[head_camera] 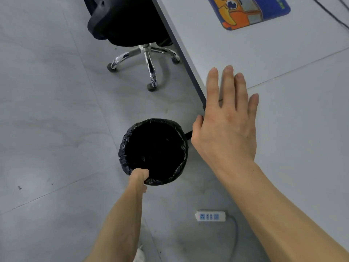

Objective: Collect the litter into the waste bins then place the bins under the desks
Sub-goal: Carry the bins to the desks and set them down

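Observation:
A round waste bin (154, 151) lined with a black plastic bag is near the corner of the white desk (245, 59), above the grey floor. My left hand (140, 176) grips the near rim of the bin, thumb inside the liner. My right hand (226, 118) is spread flat with straight fingers over the desk's corner, just right of the bin. The bin's inside is too dark to show any litter.
A black office chair (136, 31) with a chrome wheeled base stands at the desk's edge beyond the bin. A white power strip (210, 215) with its cable lies on the floor near my right forearm. A colourful mouse pad (251, 10) lies on the desk.

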Action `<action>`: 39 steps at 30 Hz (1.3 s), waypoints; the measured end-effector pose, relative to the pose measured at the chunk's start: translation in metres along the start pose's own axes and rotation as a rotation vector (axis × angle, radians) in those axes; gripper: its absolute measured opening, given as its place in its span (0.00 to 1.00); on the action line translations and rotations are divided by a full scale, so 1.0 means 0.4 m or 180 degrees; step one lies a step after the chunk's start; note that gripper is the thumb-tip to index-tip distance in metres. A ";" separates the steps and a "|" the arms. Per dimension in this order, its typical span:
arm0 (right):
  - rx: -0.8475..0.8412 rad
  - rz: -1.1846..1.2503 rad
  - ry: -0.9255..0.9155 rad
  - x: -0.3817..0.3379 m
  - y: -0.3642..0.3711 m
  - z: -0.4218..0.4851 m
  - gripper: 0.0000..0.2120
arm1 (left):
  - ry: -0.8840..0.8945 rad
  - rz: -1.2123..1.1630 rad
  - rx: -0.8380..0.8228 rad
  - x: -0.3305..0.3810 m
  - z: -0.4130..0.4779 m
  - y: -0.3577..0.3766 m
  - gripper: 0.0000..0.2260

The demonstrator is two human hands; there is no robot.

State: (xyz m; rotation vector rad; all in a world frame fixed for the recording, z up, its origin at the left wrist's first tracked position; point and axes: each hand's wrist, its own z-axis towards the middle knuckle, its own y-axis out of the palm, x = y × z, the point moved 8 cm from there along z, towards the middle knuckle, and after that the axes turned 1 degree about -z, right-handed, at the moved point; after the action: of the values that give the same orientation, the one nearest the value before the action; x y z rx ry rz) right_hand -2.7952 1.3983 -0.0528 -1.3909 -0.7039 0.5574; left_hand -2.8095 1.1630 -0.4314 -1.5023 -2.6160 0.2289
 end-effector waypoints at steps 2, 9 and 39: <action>-0.0048 0.0040 0.0037 0.000 0.005 -0.002 0.41 | 0.0159 0.0079 0.0061 0.006 -0.043 -0.012 0.22; -0.0279 0.0698 -0.0002 0.015 -0.027 -0.006 0.38 | 0.1604 0.0839 0.0169 0.168 -0.403 -0.070 0.15; -0.0302 0.2437 0.4814 0.630 -0.461 -2.536 0.20 | 0.4616 0.5597 -0.1400 -1.084 -1.725 1.182 0.14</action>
State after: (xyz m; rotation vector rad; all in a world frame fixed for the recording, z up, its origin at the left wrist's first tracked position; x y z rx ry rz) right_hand -1.8921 0.8685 0.1207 -1.6808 1.0535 -0.0807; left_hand -2.0706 1.0733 0.1462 -2.1733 0.0519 -0.9287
